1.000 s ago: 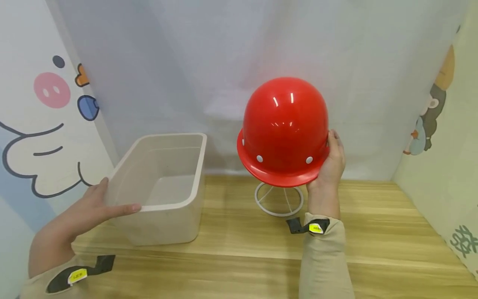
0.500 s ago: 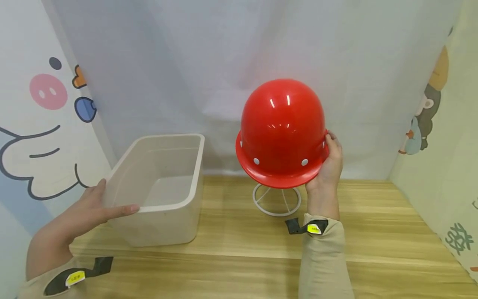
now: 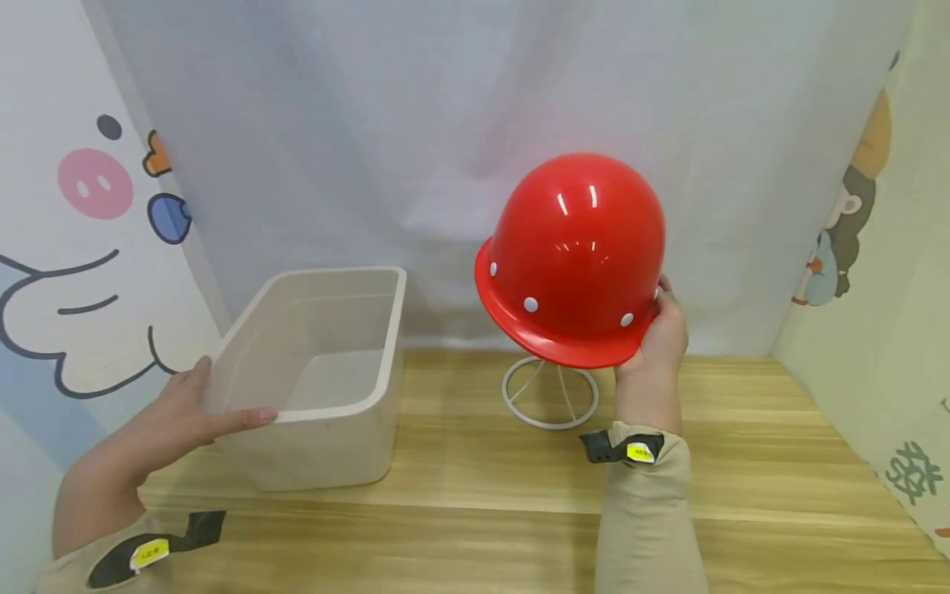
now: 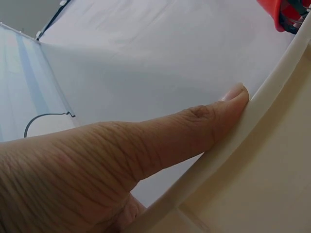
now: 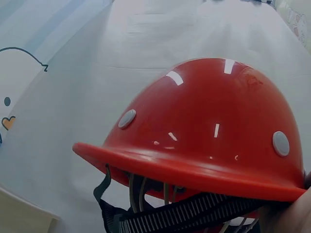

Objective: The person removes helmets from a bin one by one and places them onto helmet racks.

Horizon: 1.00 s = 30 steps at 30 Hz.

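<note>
A red hard hat (image 3: 579, 256) with white rivets is in my right hand (image 3: 656, 342), which grips its right edge; the fingers are mostly hidden behind the shell. The hat hangs tilted in the air, its left side higher. Black straps (image 5: 184, 213) show under its brim in the right wrist view. Behind and below it, a white wire stand (image 3: 551, 427) with a ring base stands on the table, its top hidden by the hat. My left hand (image 3: 174, 421) rests on the near left corner of a beige plastic bin (image 3: 334, 445), with the thumb straight along the rim.
The wood-grain table (image 3: 490, 536) ends at a pale hanging cloth (image 3: 341, 148) at the back. Cartoon-printed panels flank it: a left wall (image 3: 44, 165) close to the bin and a right wall (image 3: 876, 363).
The hard hat has tilted, its left brim rising, and has shifted slightly right with my right hand. My left hand and the bin stay put.
</note>
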{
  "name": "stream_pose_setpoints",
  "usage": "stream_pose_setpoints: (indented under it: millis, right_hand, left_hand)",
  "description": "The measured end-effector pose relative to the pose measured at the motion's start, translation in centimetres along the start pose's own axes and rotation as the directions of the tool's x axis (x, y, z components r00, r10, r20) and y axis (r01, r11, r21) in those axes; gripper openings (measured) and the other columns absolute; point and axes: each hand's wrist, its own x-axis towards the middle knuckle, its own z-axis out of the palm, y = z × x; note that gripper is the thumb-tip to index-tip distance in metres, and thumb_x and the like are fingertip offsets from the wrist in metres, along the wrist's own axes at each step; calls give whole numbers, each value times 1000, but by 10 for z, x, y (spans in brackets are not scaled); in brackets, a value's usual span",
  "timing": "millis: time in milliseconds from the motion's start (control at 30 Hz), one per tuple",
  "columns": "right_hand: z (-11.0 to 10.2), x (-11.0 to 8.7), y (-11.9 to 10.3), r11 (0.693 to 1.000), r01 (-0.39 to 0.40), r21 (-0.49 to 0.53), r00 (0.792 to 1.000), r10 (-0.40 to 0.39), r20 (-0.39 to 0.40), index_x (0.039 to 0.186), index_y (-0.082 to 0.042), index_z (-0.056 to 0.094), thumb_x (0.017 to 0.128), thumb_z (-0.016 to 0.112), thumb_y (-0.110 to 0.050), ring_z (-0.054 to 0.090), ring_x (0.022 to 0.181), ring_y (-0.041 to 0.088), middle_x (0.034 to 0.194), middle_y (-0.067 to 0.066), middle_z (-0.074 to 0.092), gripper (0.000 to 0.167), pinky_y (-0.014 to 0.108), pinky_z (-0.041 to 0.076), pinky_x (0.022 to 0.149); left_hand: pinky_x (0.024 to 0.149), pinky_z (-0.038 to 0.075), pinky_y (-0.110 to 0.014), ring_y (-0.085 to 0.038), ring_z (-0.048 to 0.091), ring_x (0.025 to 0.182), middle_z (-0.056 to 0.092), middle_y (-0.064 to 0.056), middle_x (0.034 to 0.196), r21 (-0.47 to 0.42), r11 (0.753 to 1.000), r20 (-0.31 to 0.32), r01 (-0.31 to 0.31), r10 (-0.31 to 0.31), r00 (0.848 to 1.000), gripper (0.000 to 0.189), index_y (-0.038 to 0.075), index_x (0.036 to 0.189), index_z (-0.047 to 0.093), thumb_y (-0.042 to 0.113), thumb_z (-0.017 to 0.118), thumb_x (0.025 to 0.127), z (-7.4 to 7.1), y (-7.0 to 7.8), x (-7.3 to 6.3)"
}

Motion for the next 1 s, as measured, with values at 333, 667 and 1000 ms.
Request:
stream_pose_setpoints:
  millis: [333,667,1000]
  right_hand:
    - [-4,0,-3,989,-39,-144,996,49,68,106,-8,64,103,54,-19,59,98,19,104,2,66,16,34,51,84]
    - [0,-3,-2,986,32,-166,993,-12,121,115,-12,61,103,55,-22,58,108,19,114,2,64,16,36,53,89]
    - [-3,-3,-3,991,54,-124,986,-33,163,122,-11,58,97,61,-24,56,117,21,128,3,62,28,39,48,99]
  left_hand:
    - [69,52,-39,-33,58,103,52,-28,129,-32,999,8,3,-3,1000,97,-6,152,17,45,73,91,0,0,2]
    - [68,52,-41,-33,58,102,52,-29,129,-39,999,5,-14,14,1000,94,-6,151,18,42,72,92,1,2,1]
    - [69,51,-40,-33,58,102,52,-29,130,-13,1000,10,-2,2,1000,98,-5,154,14,45,71,91,1,6,-1]
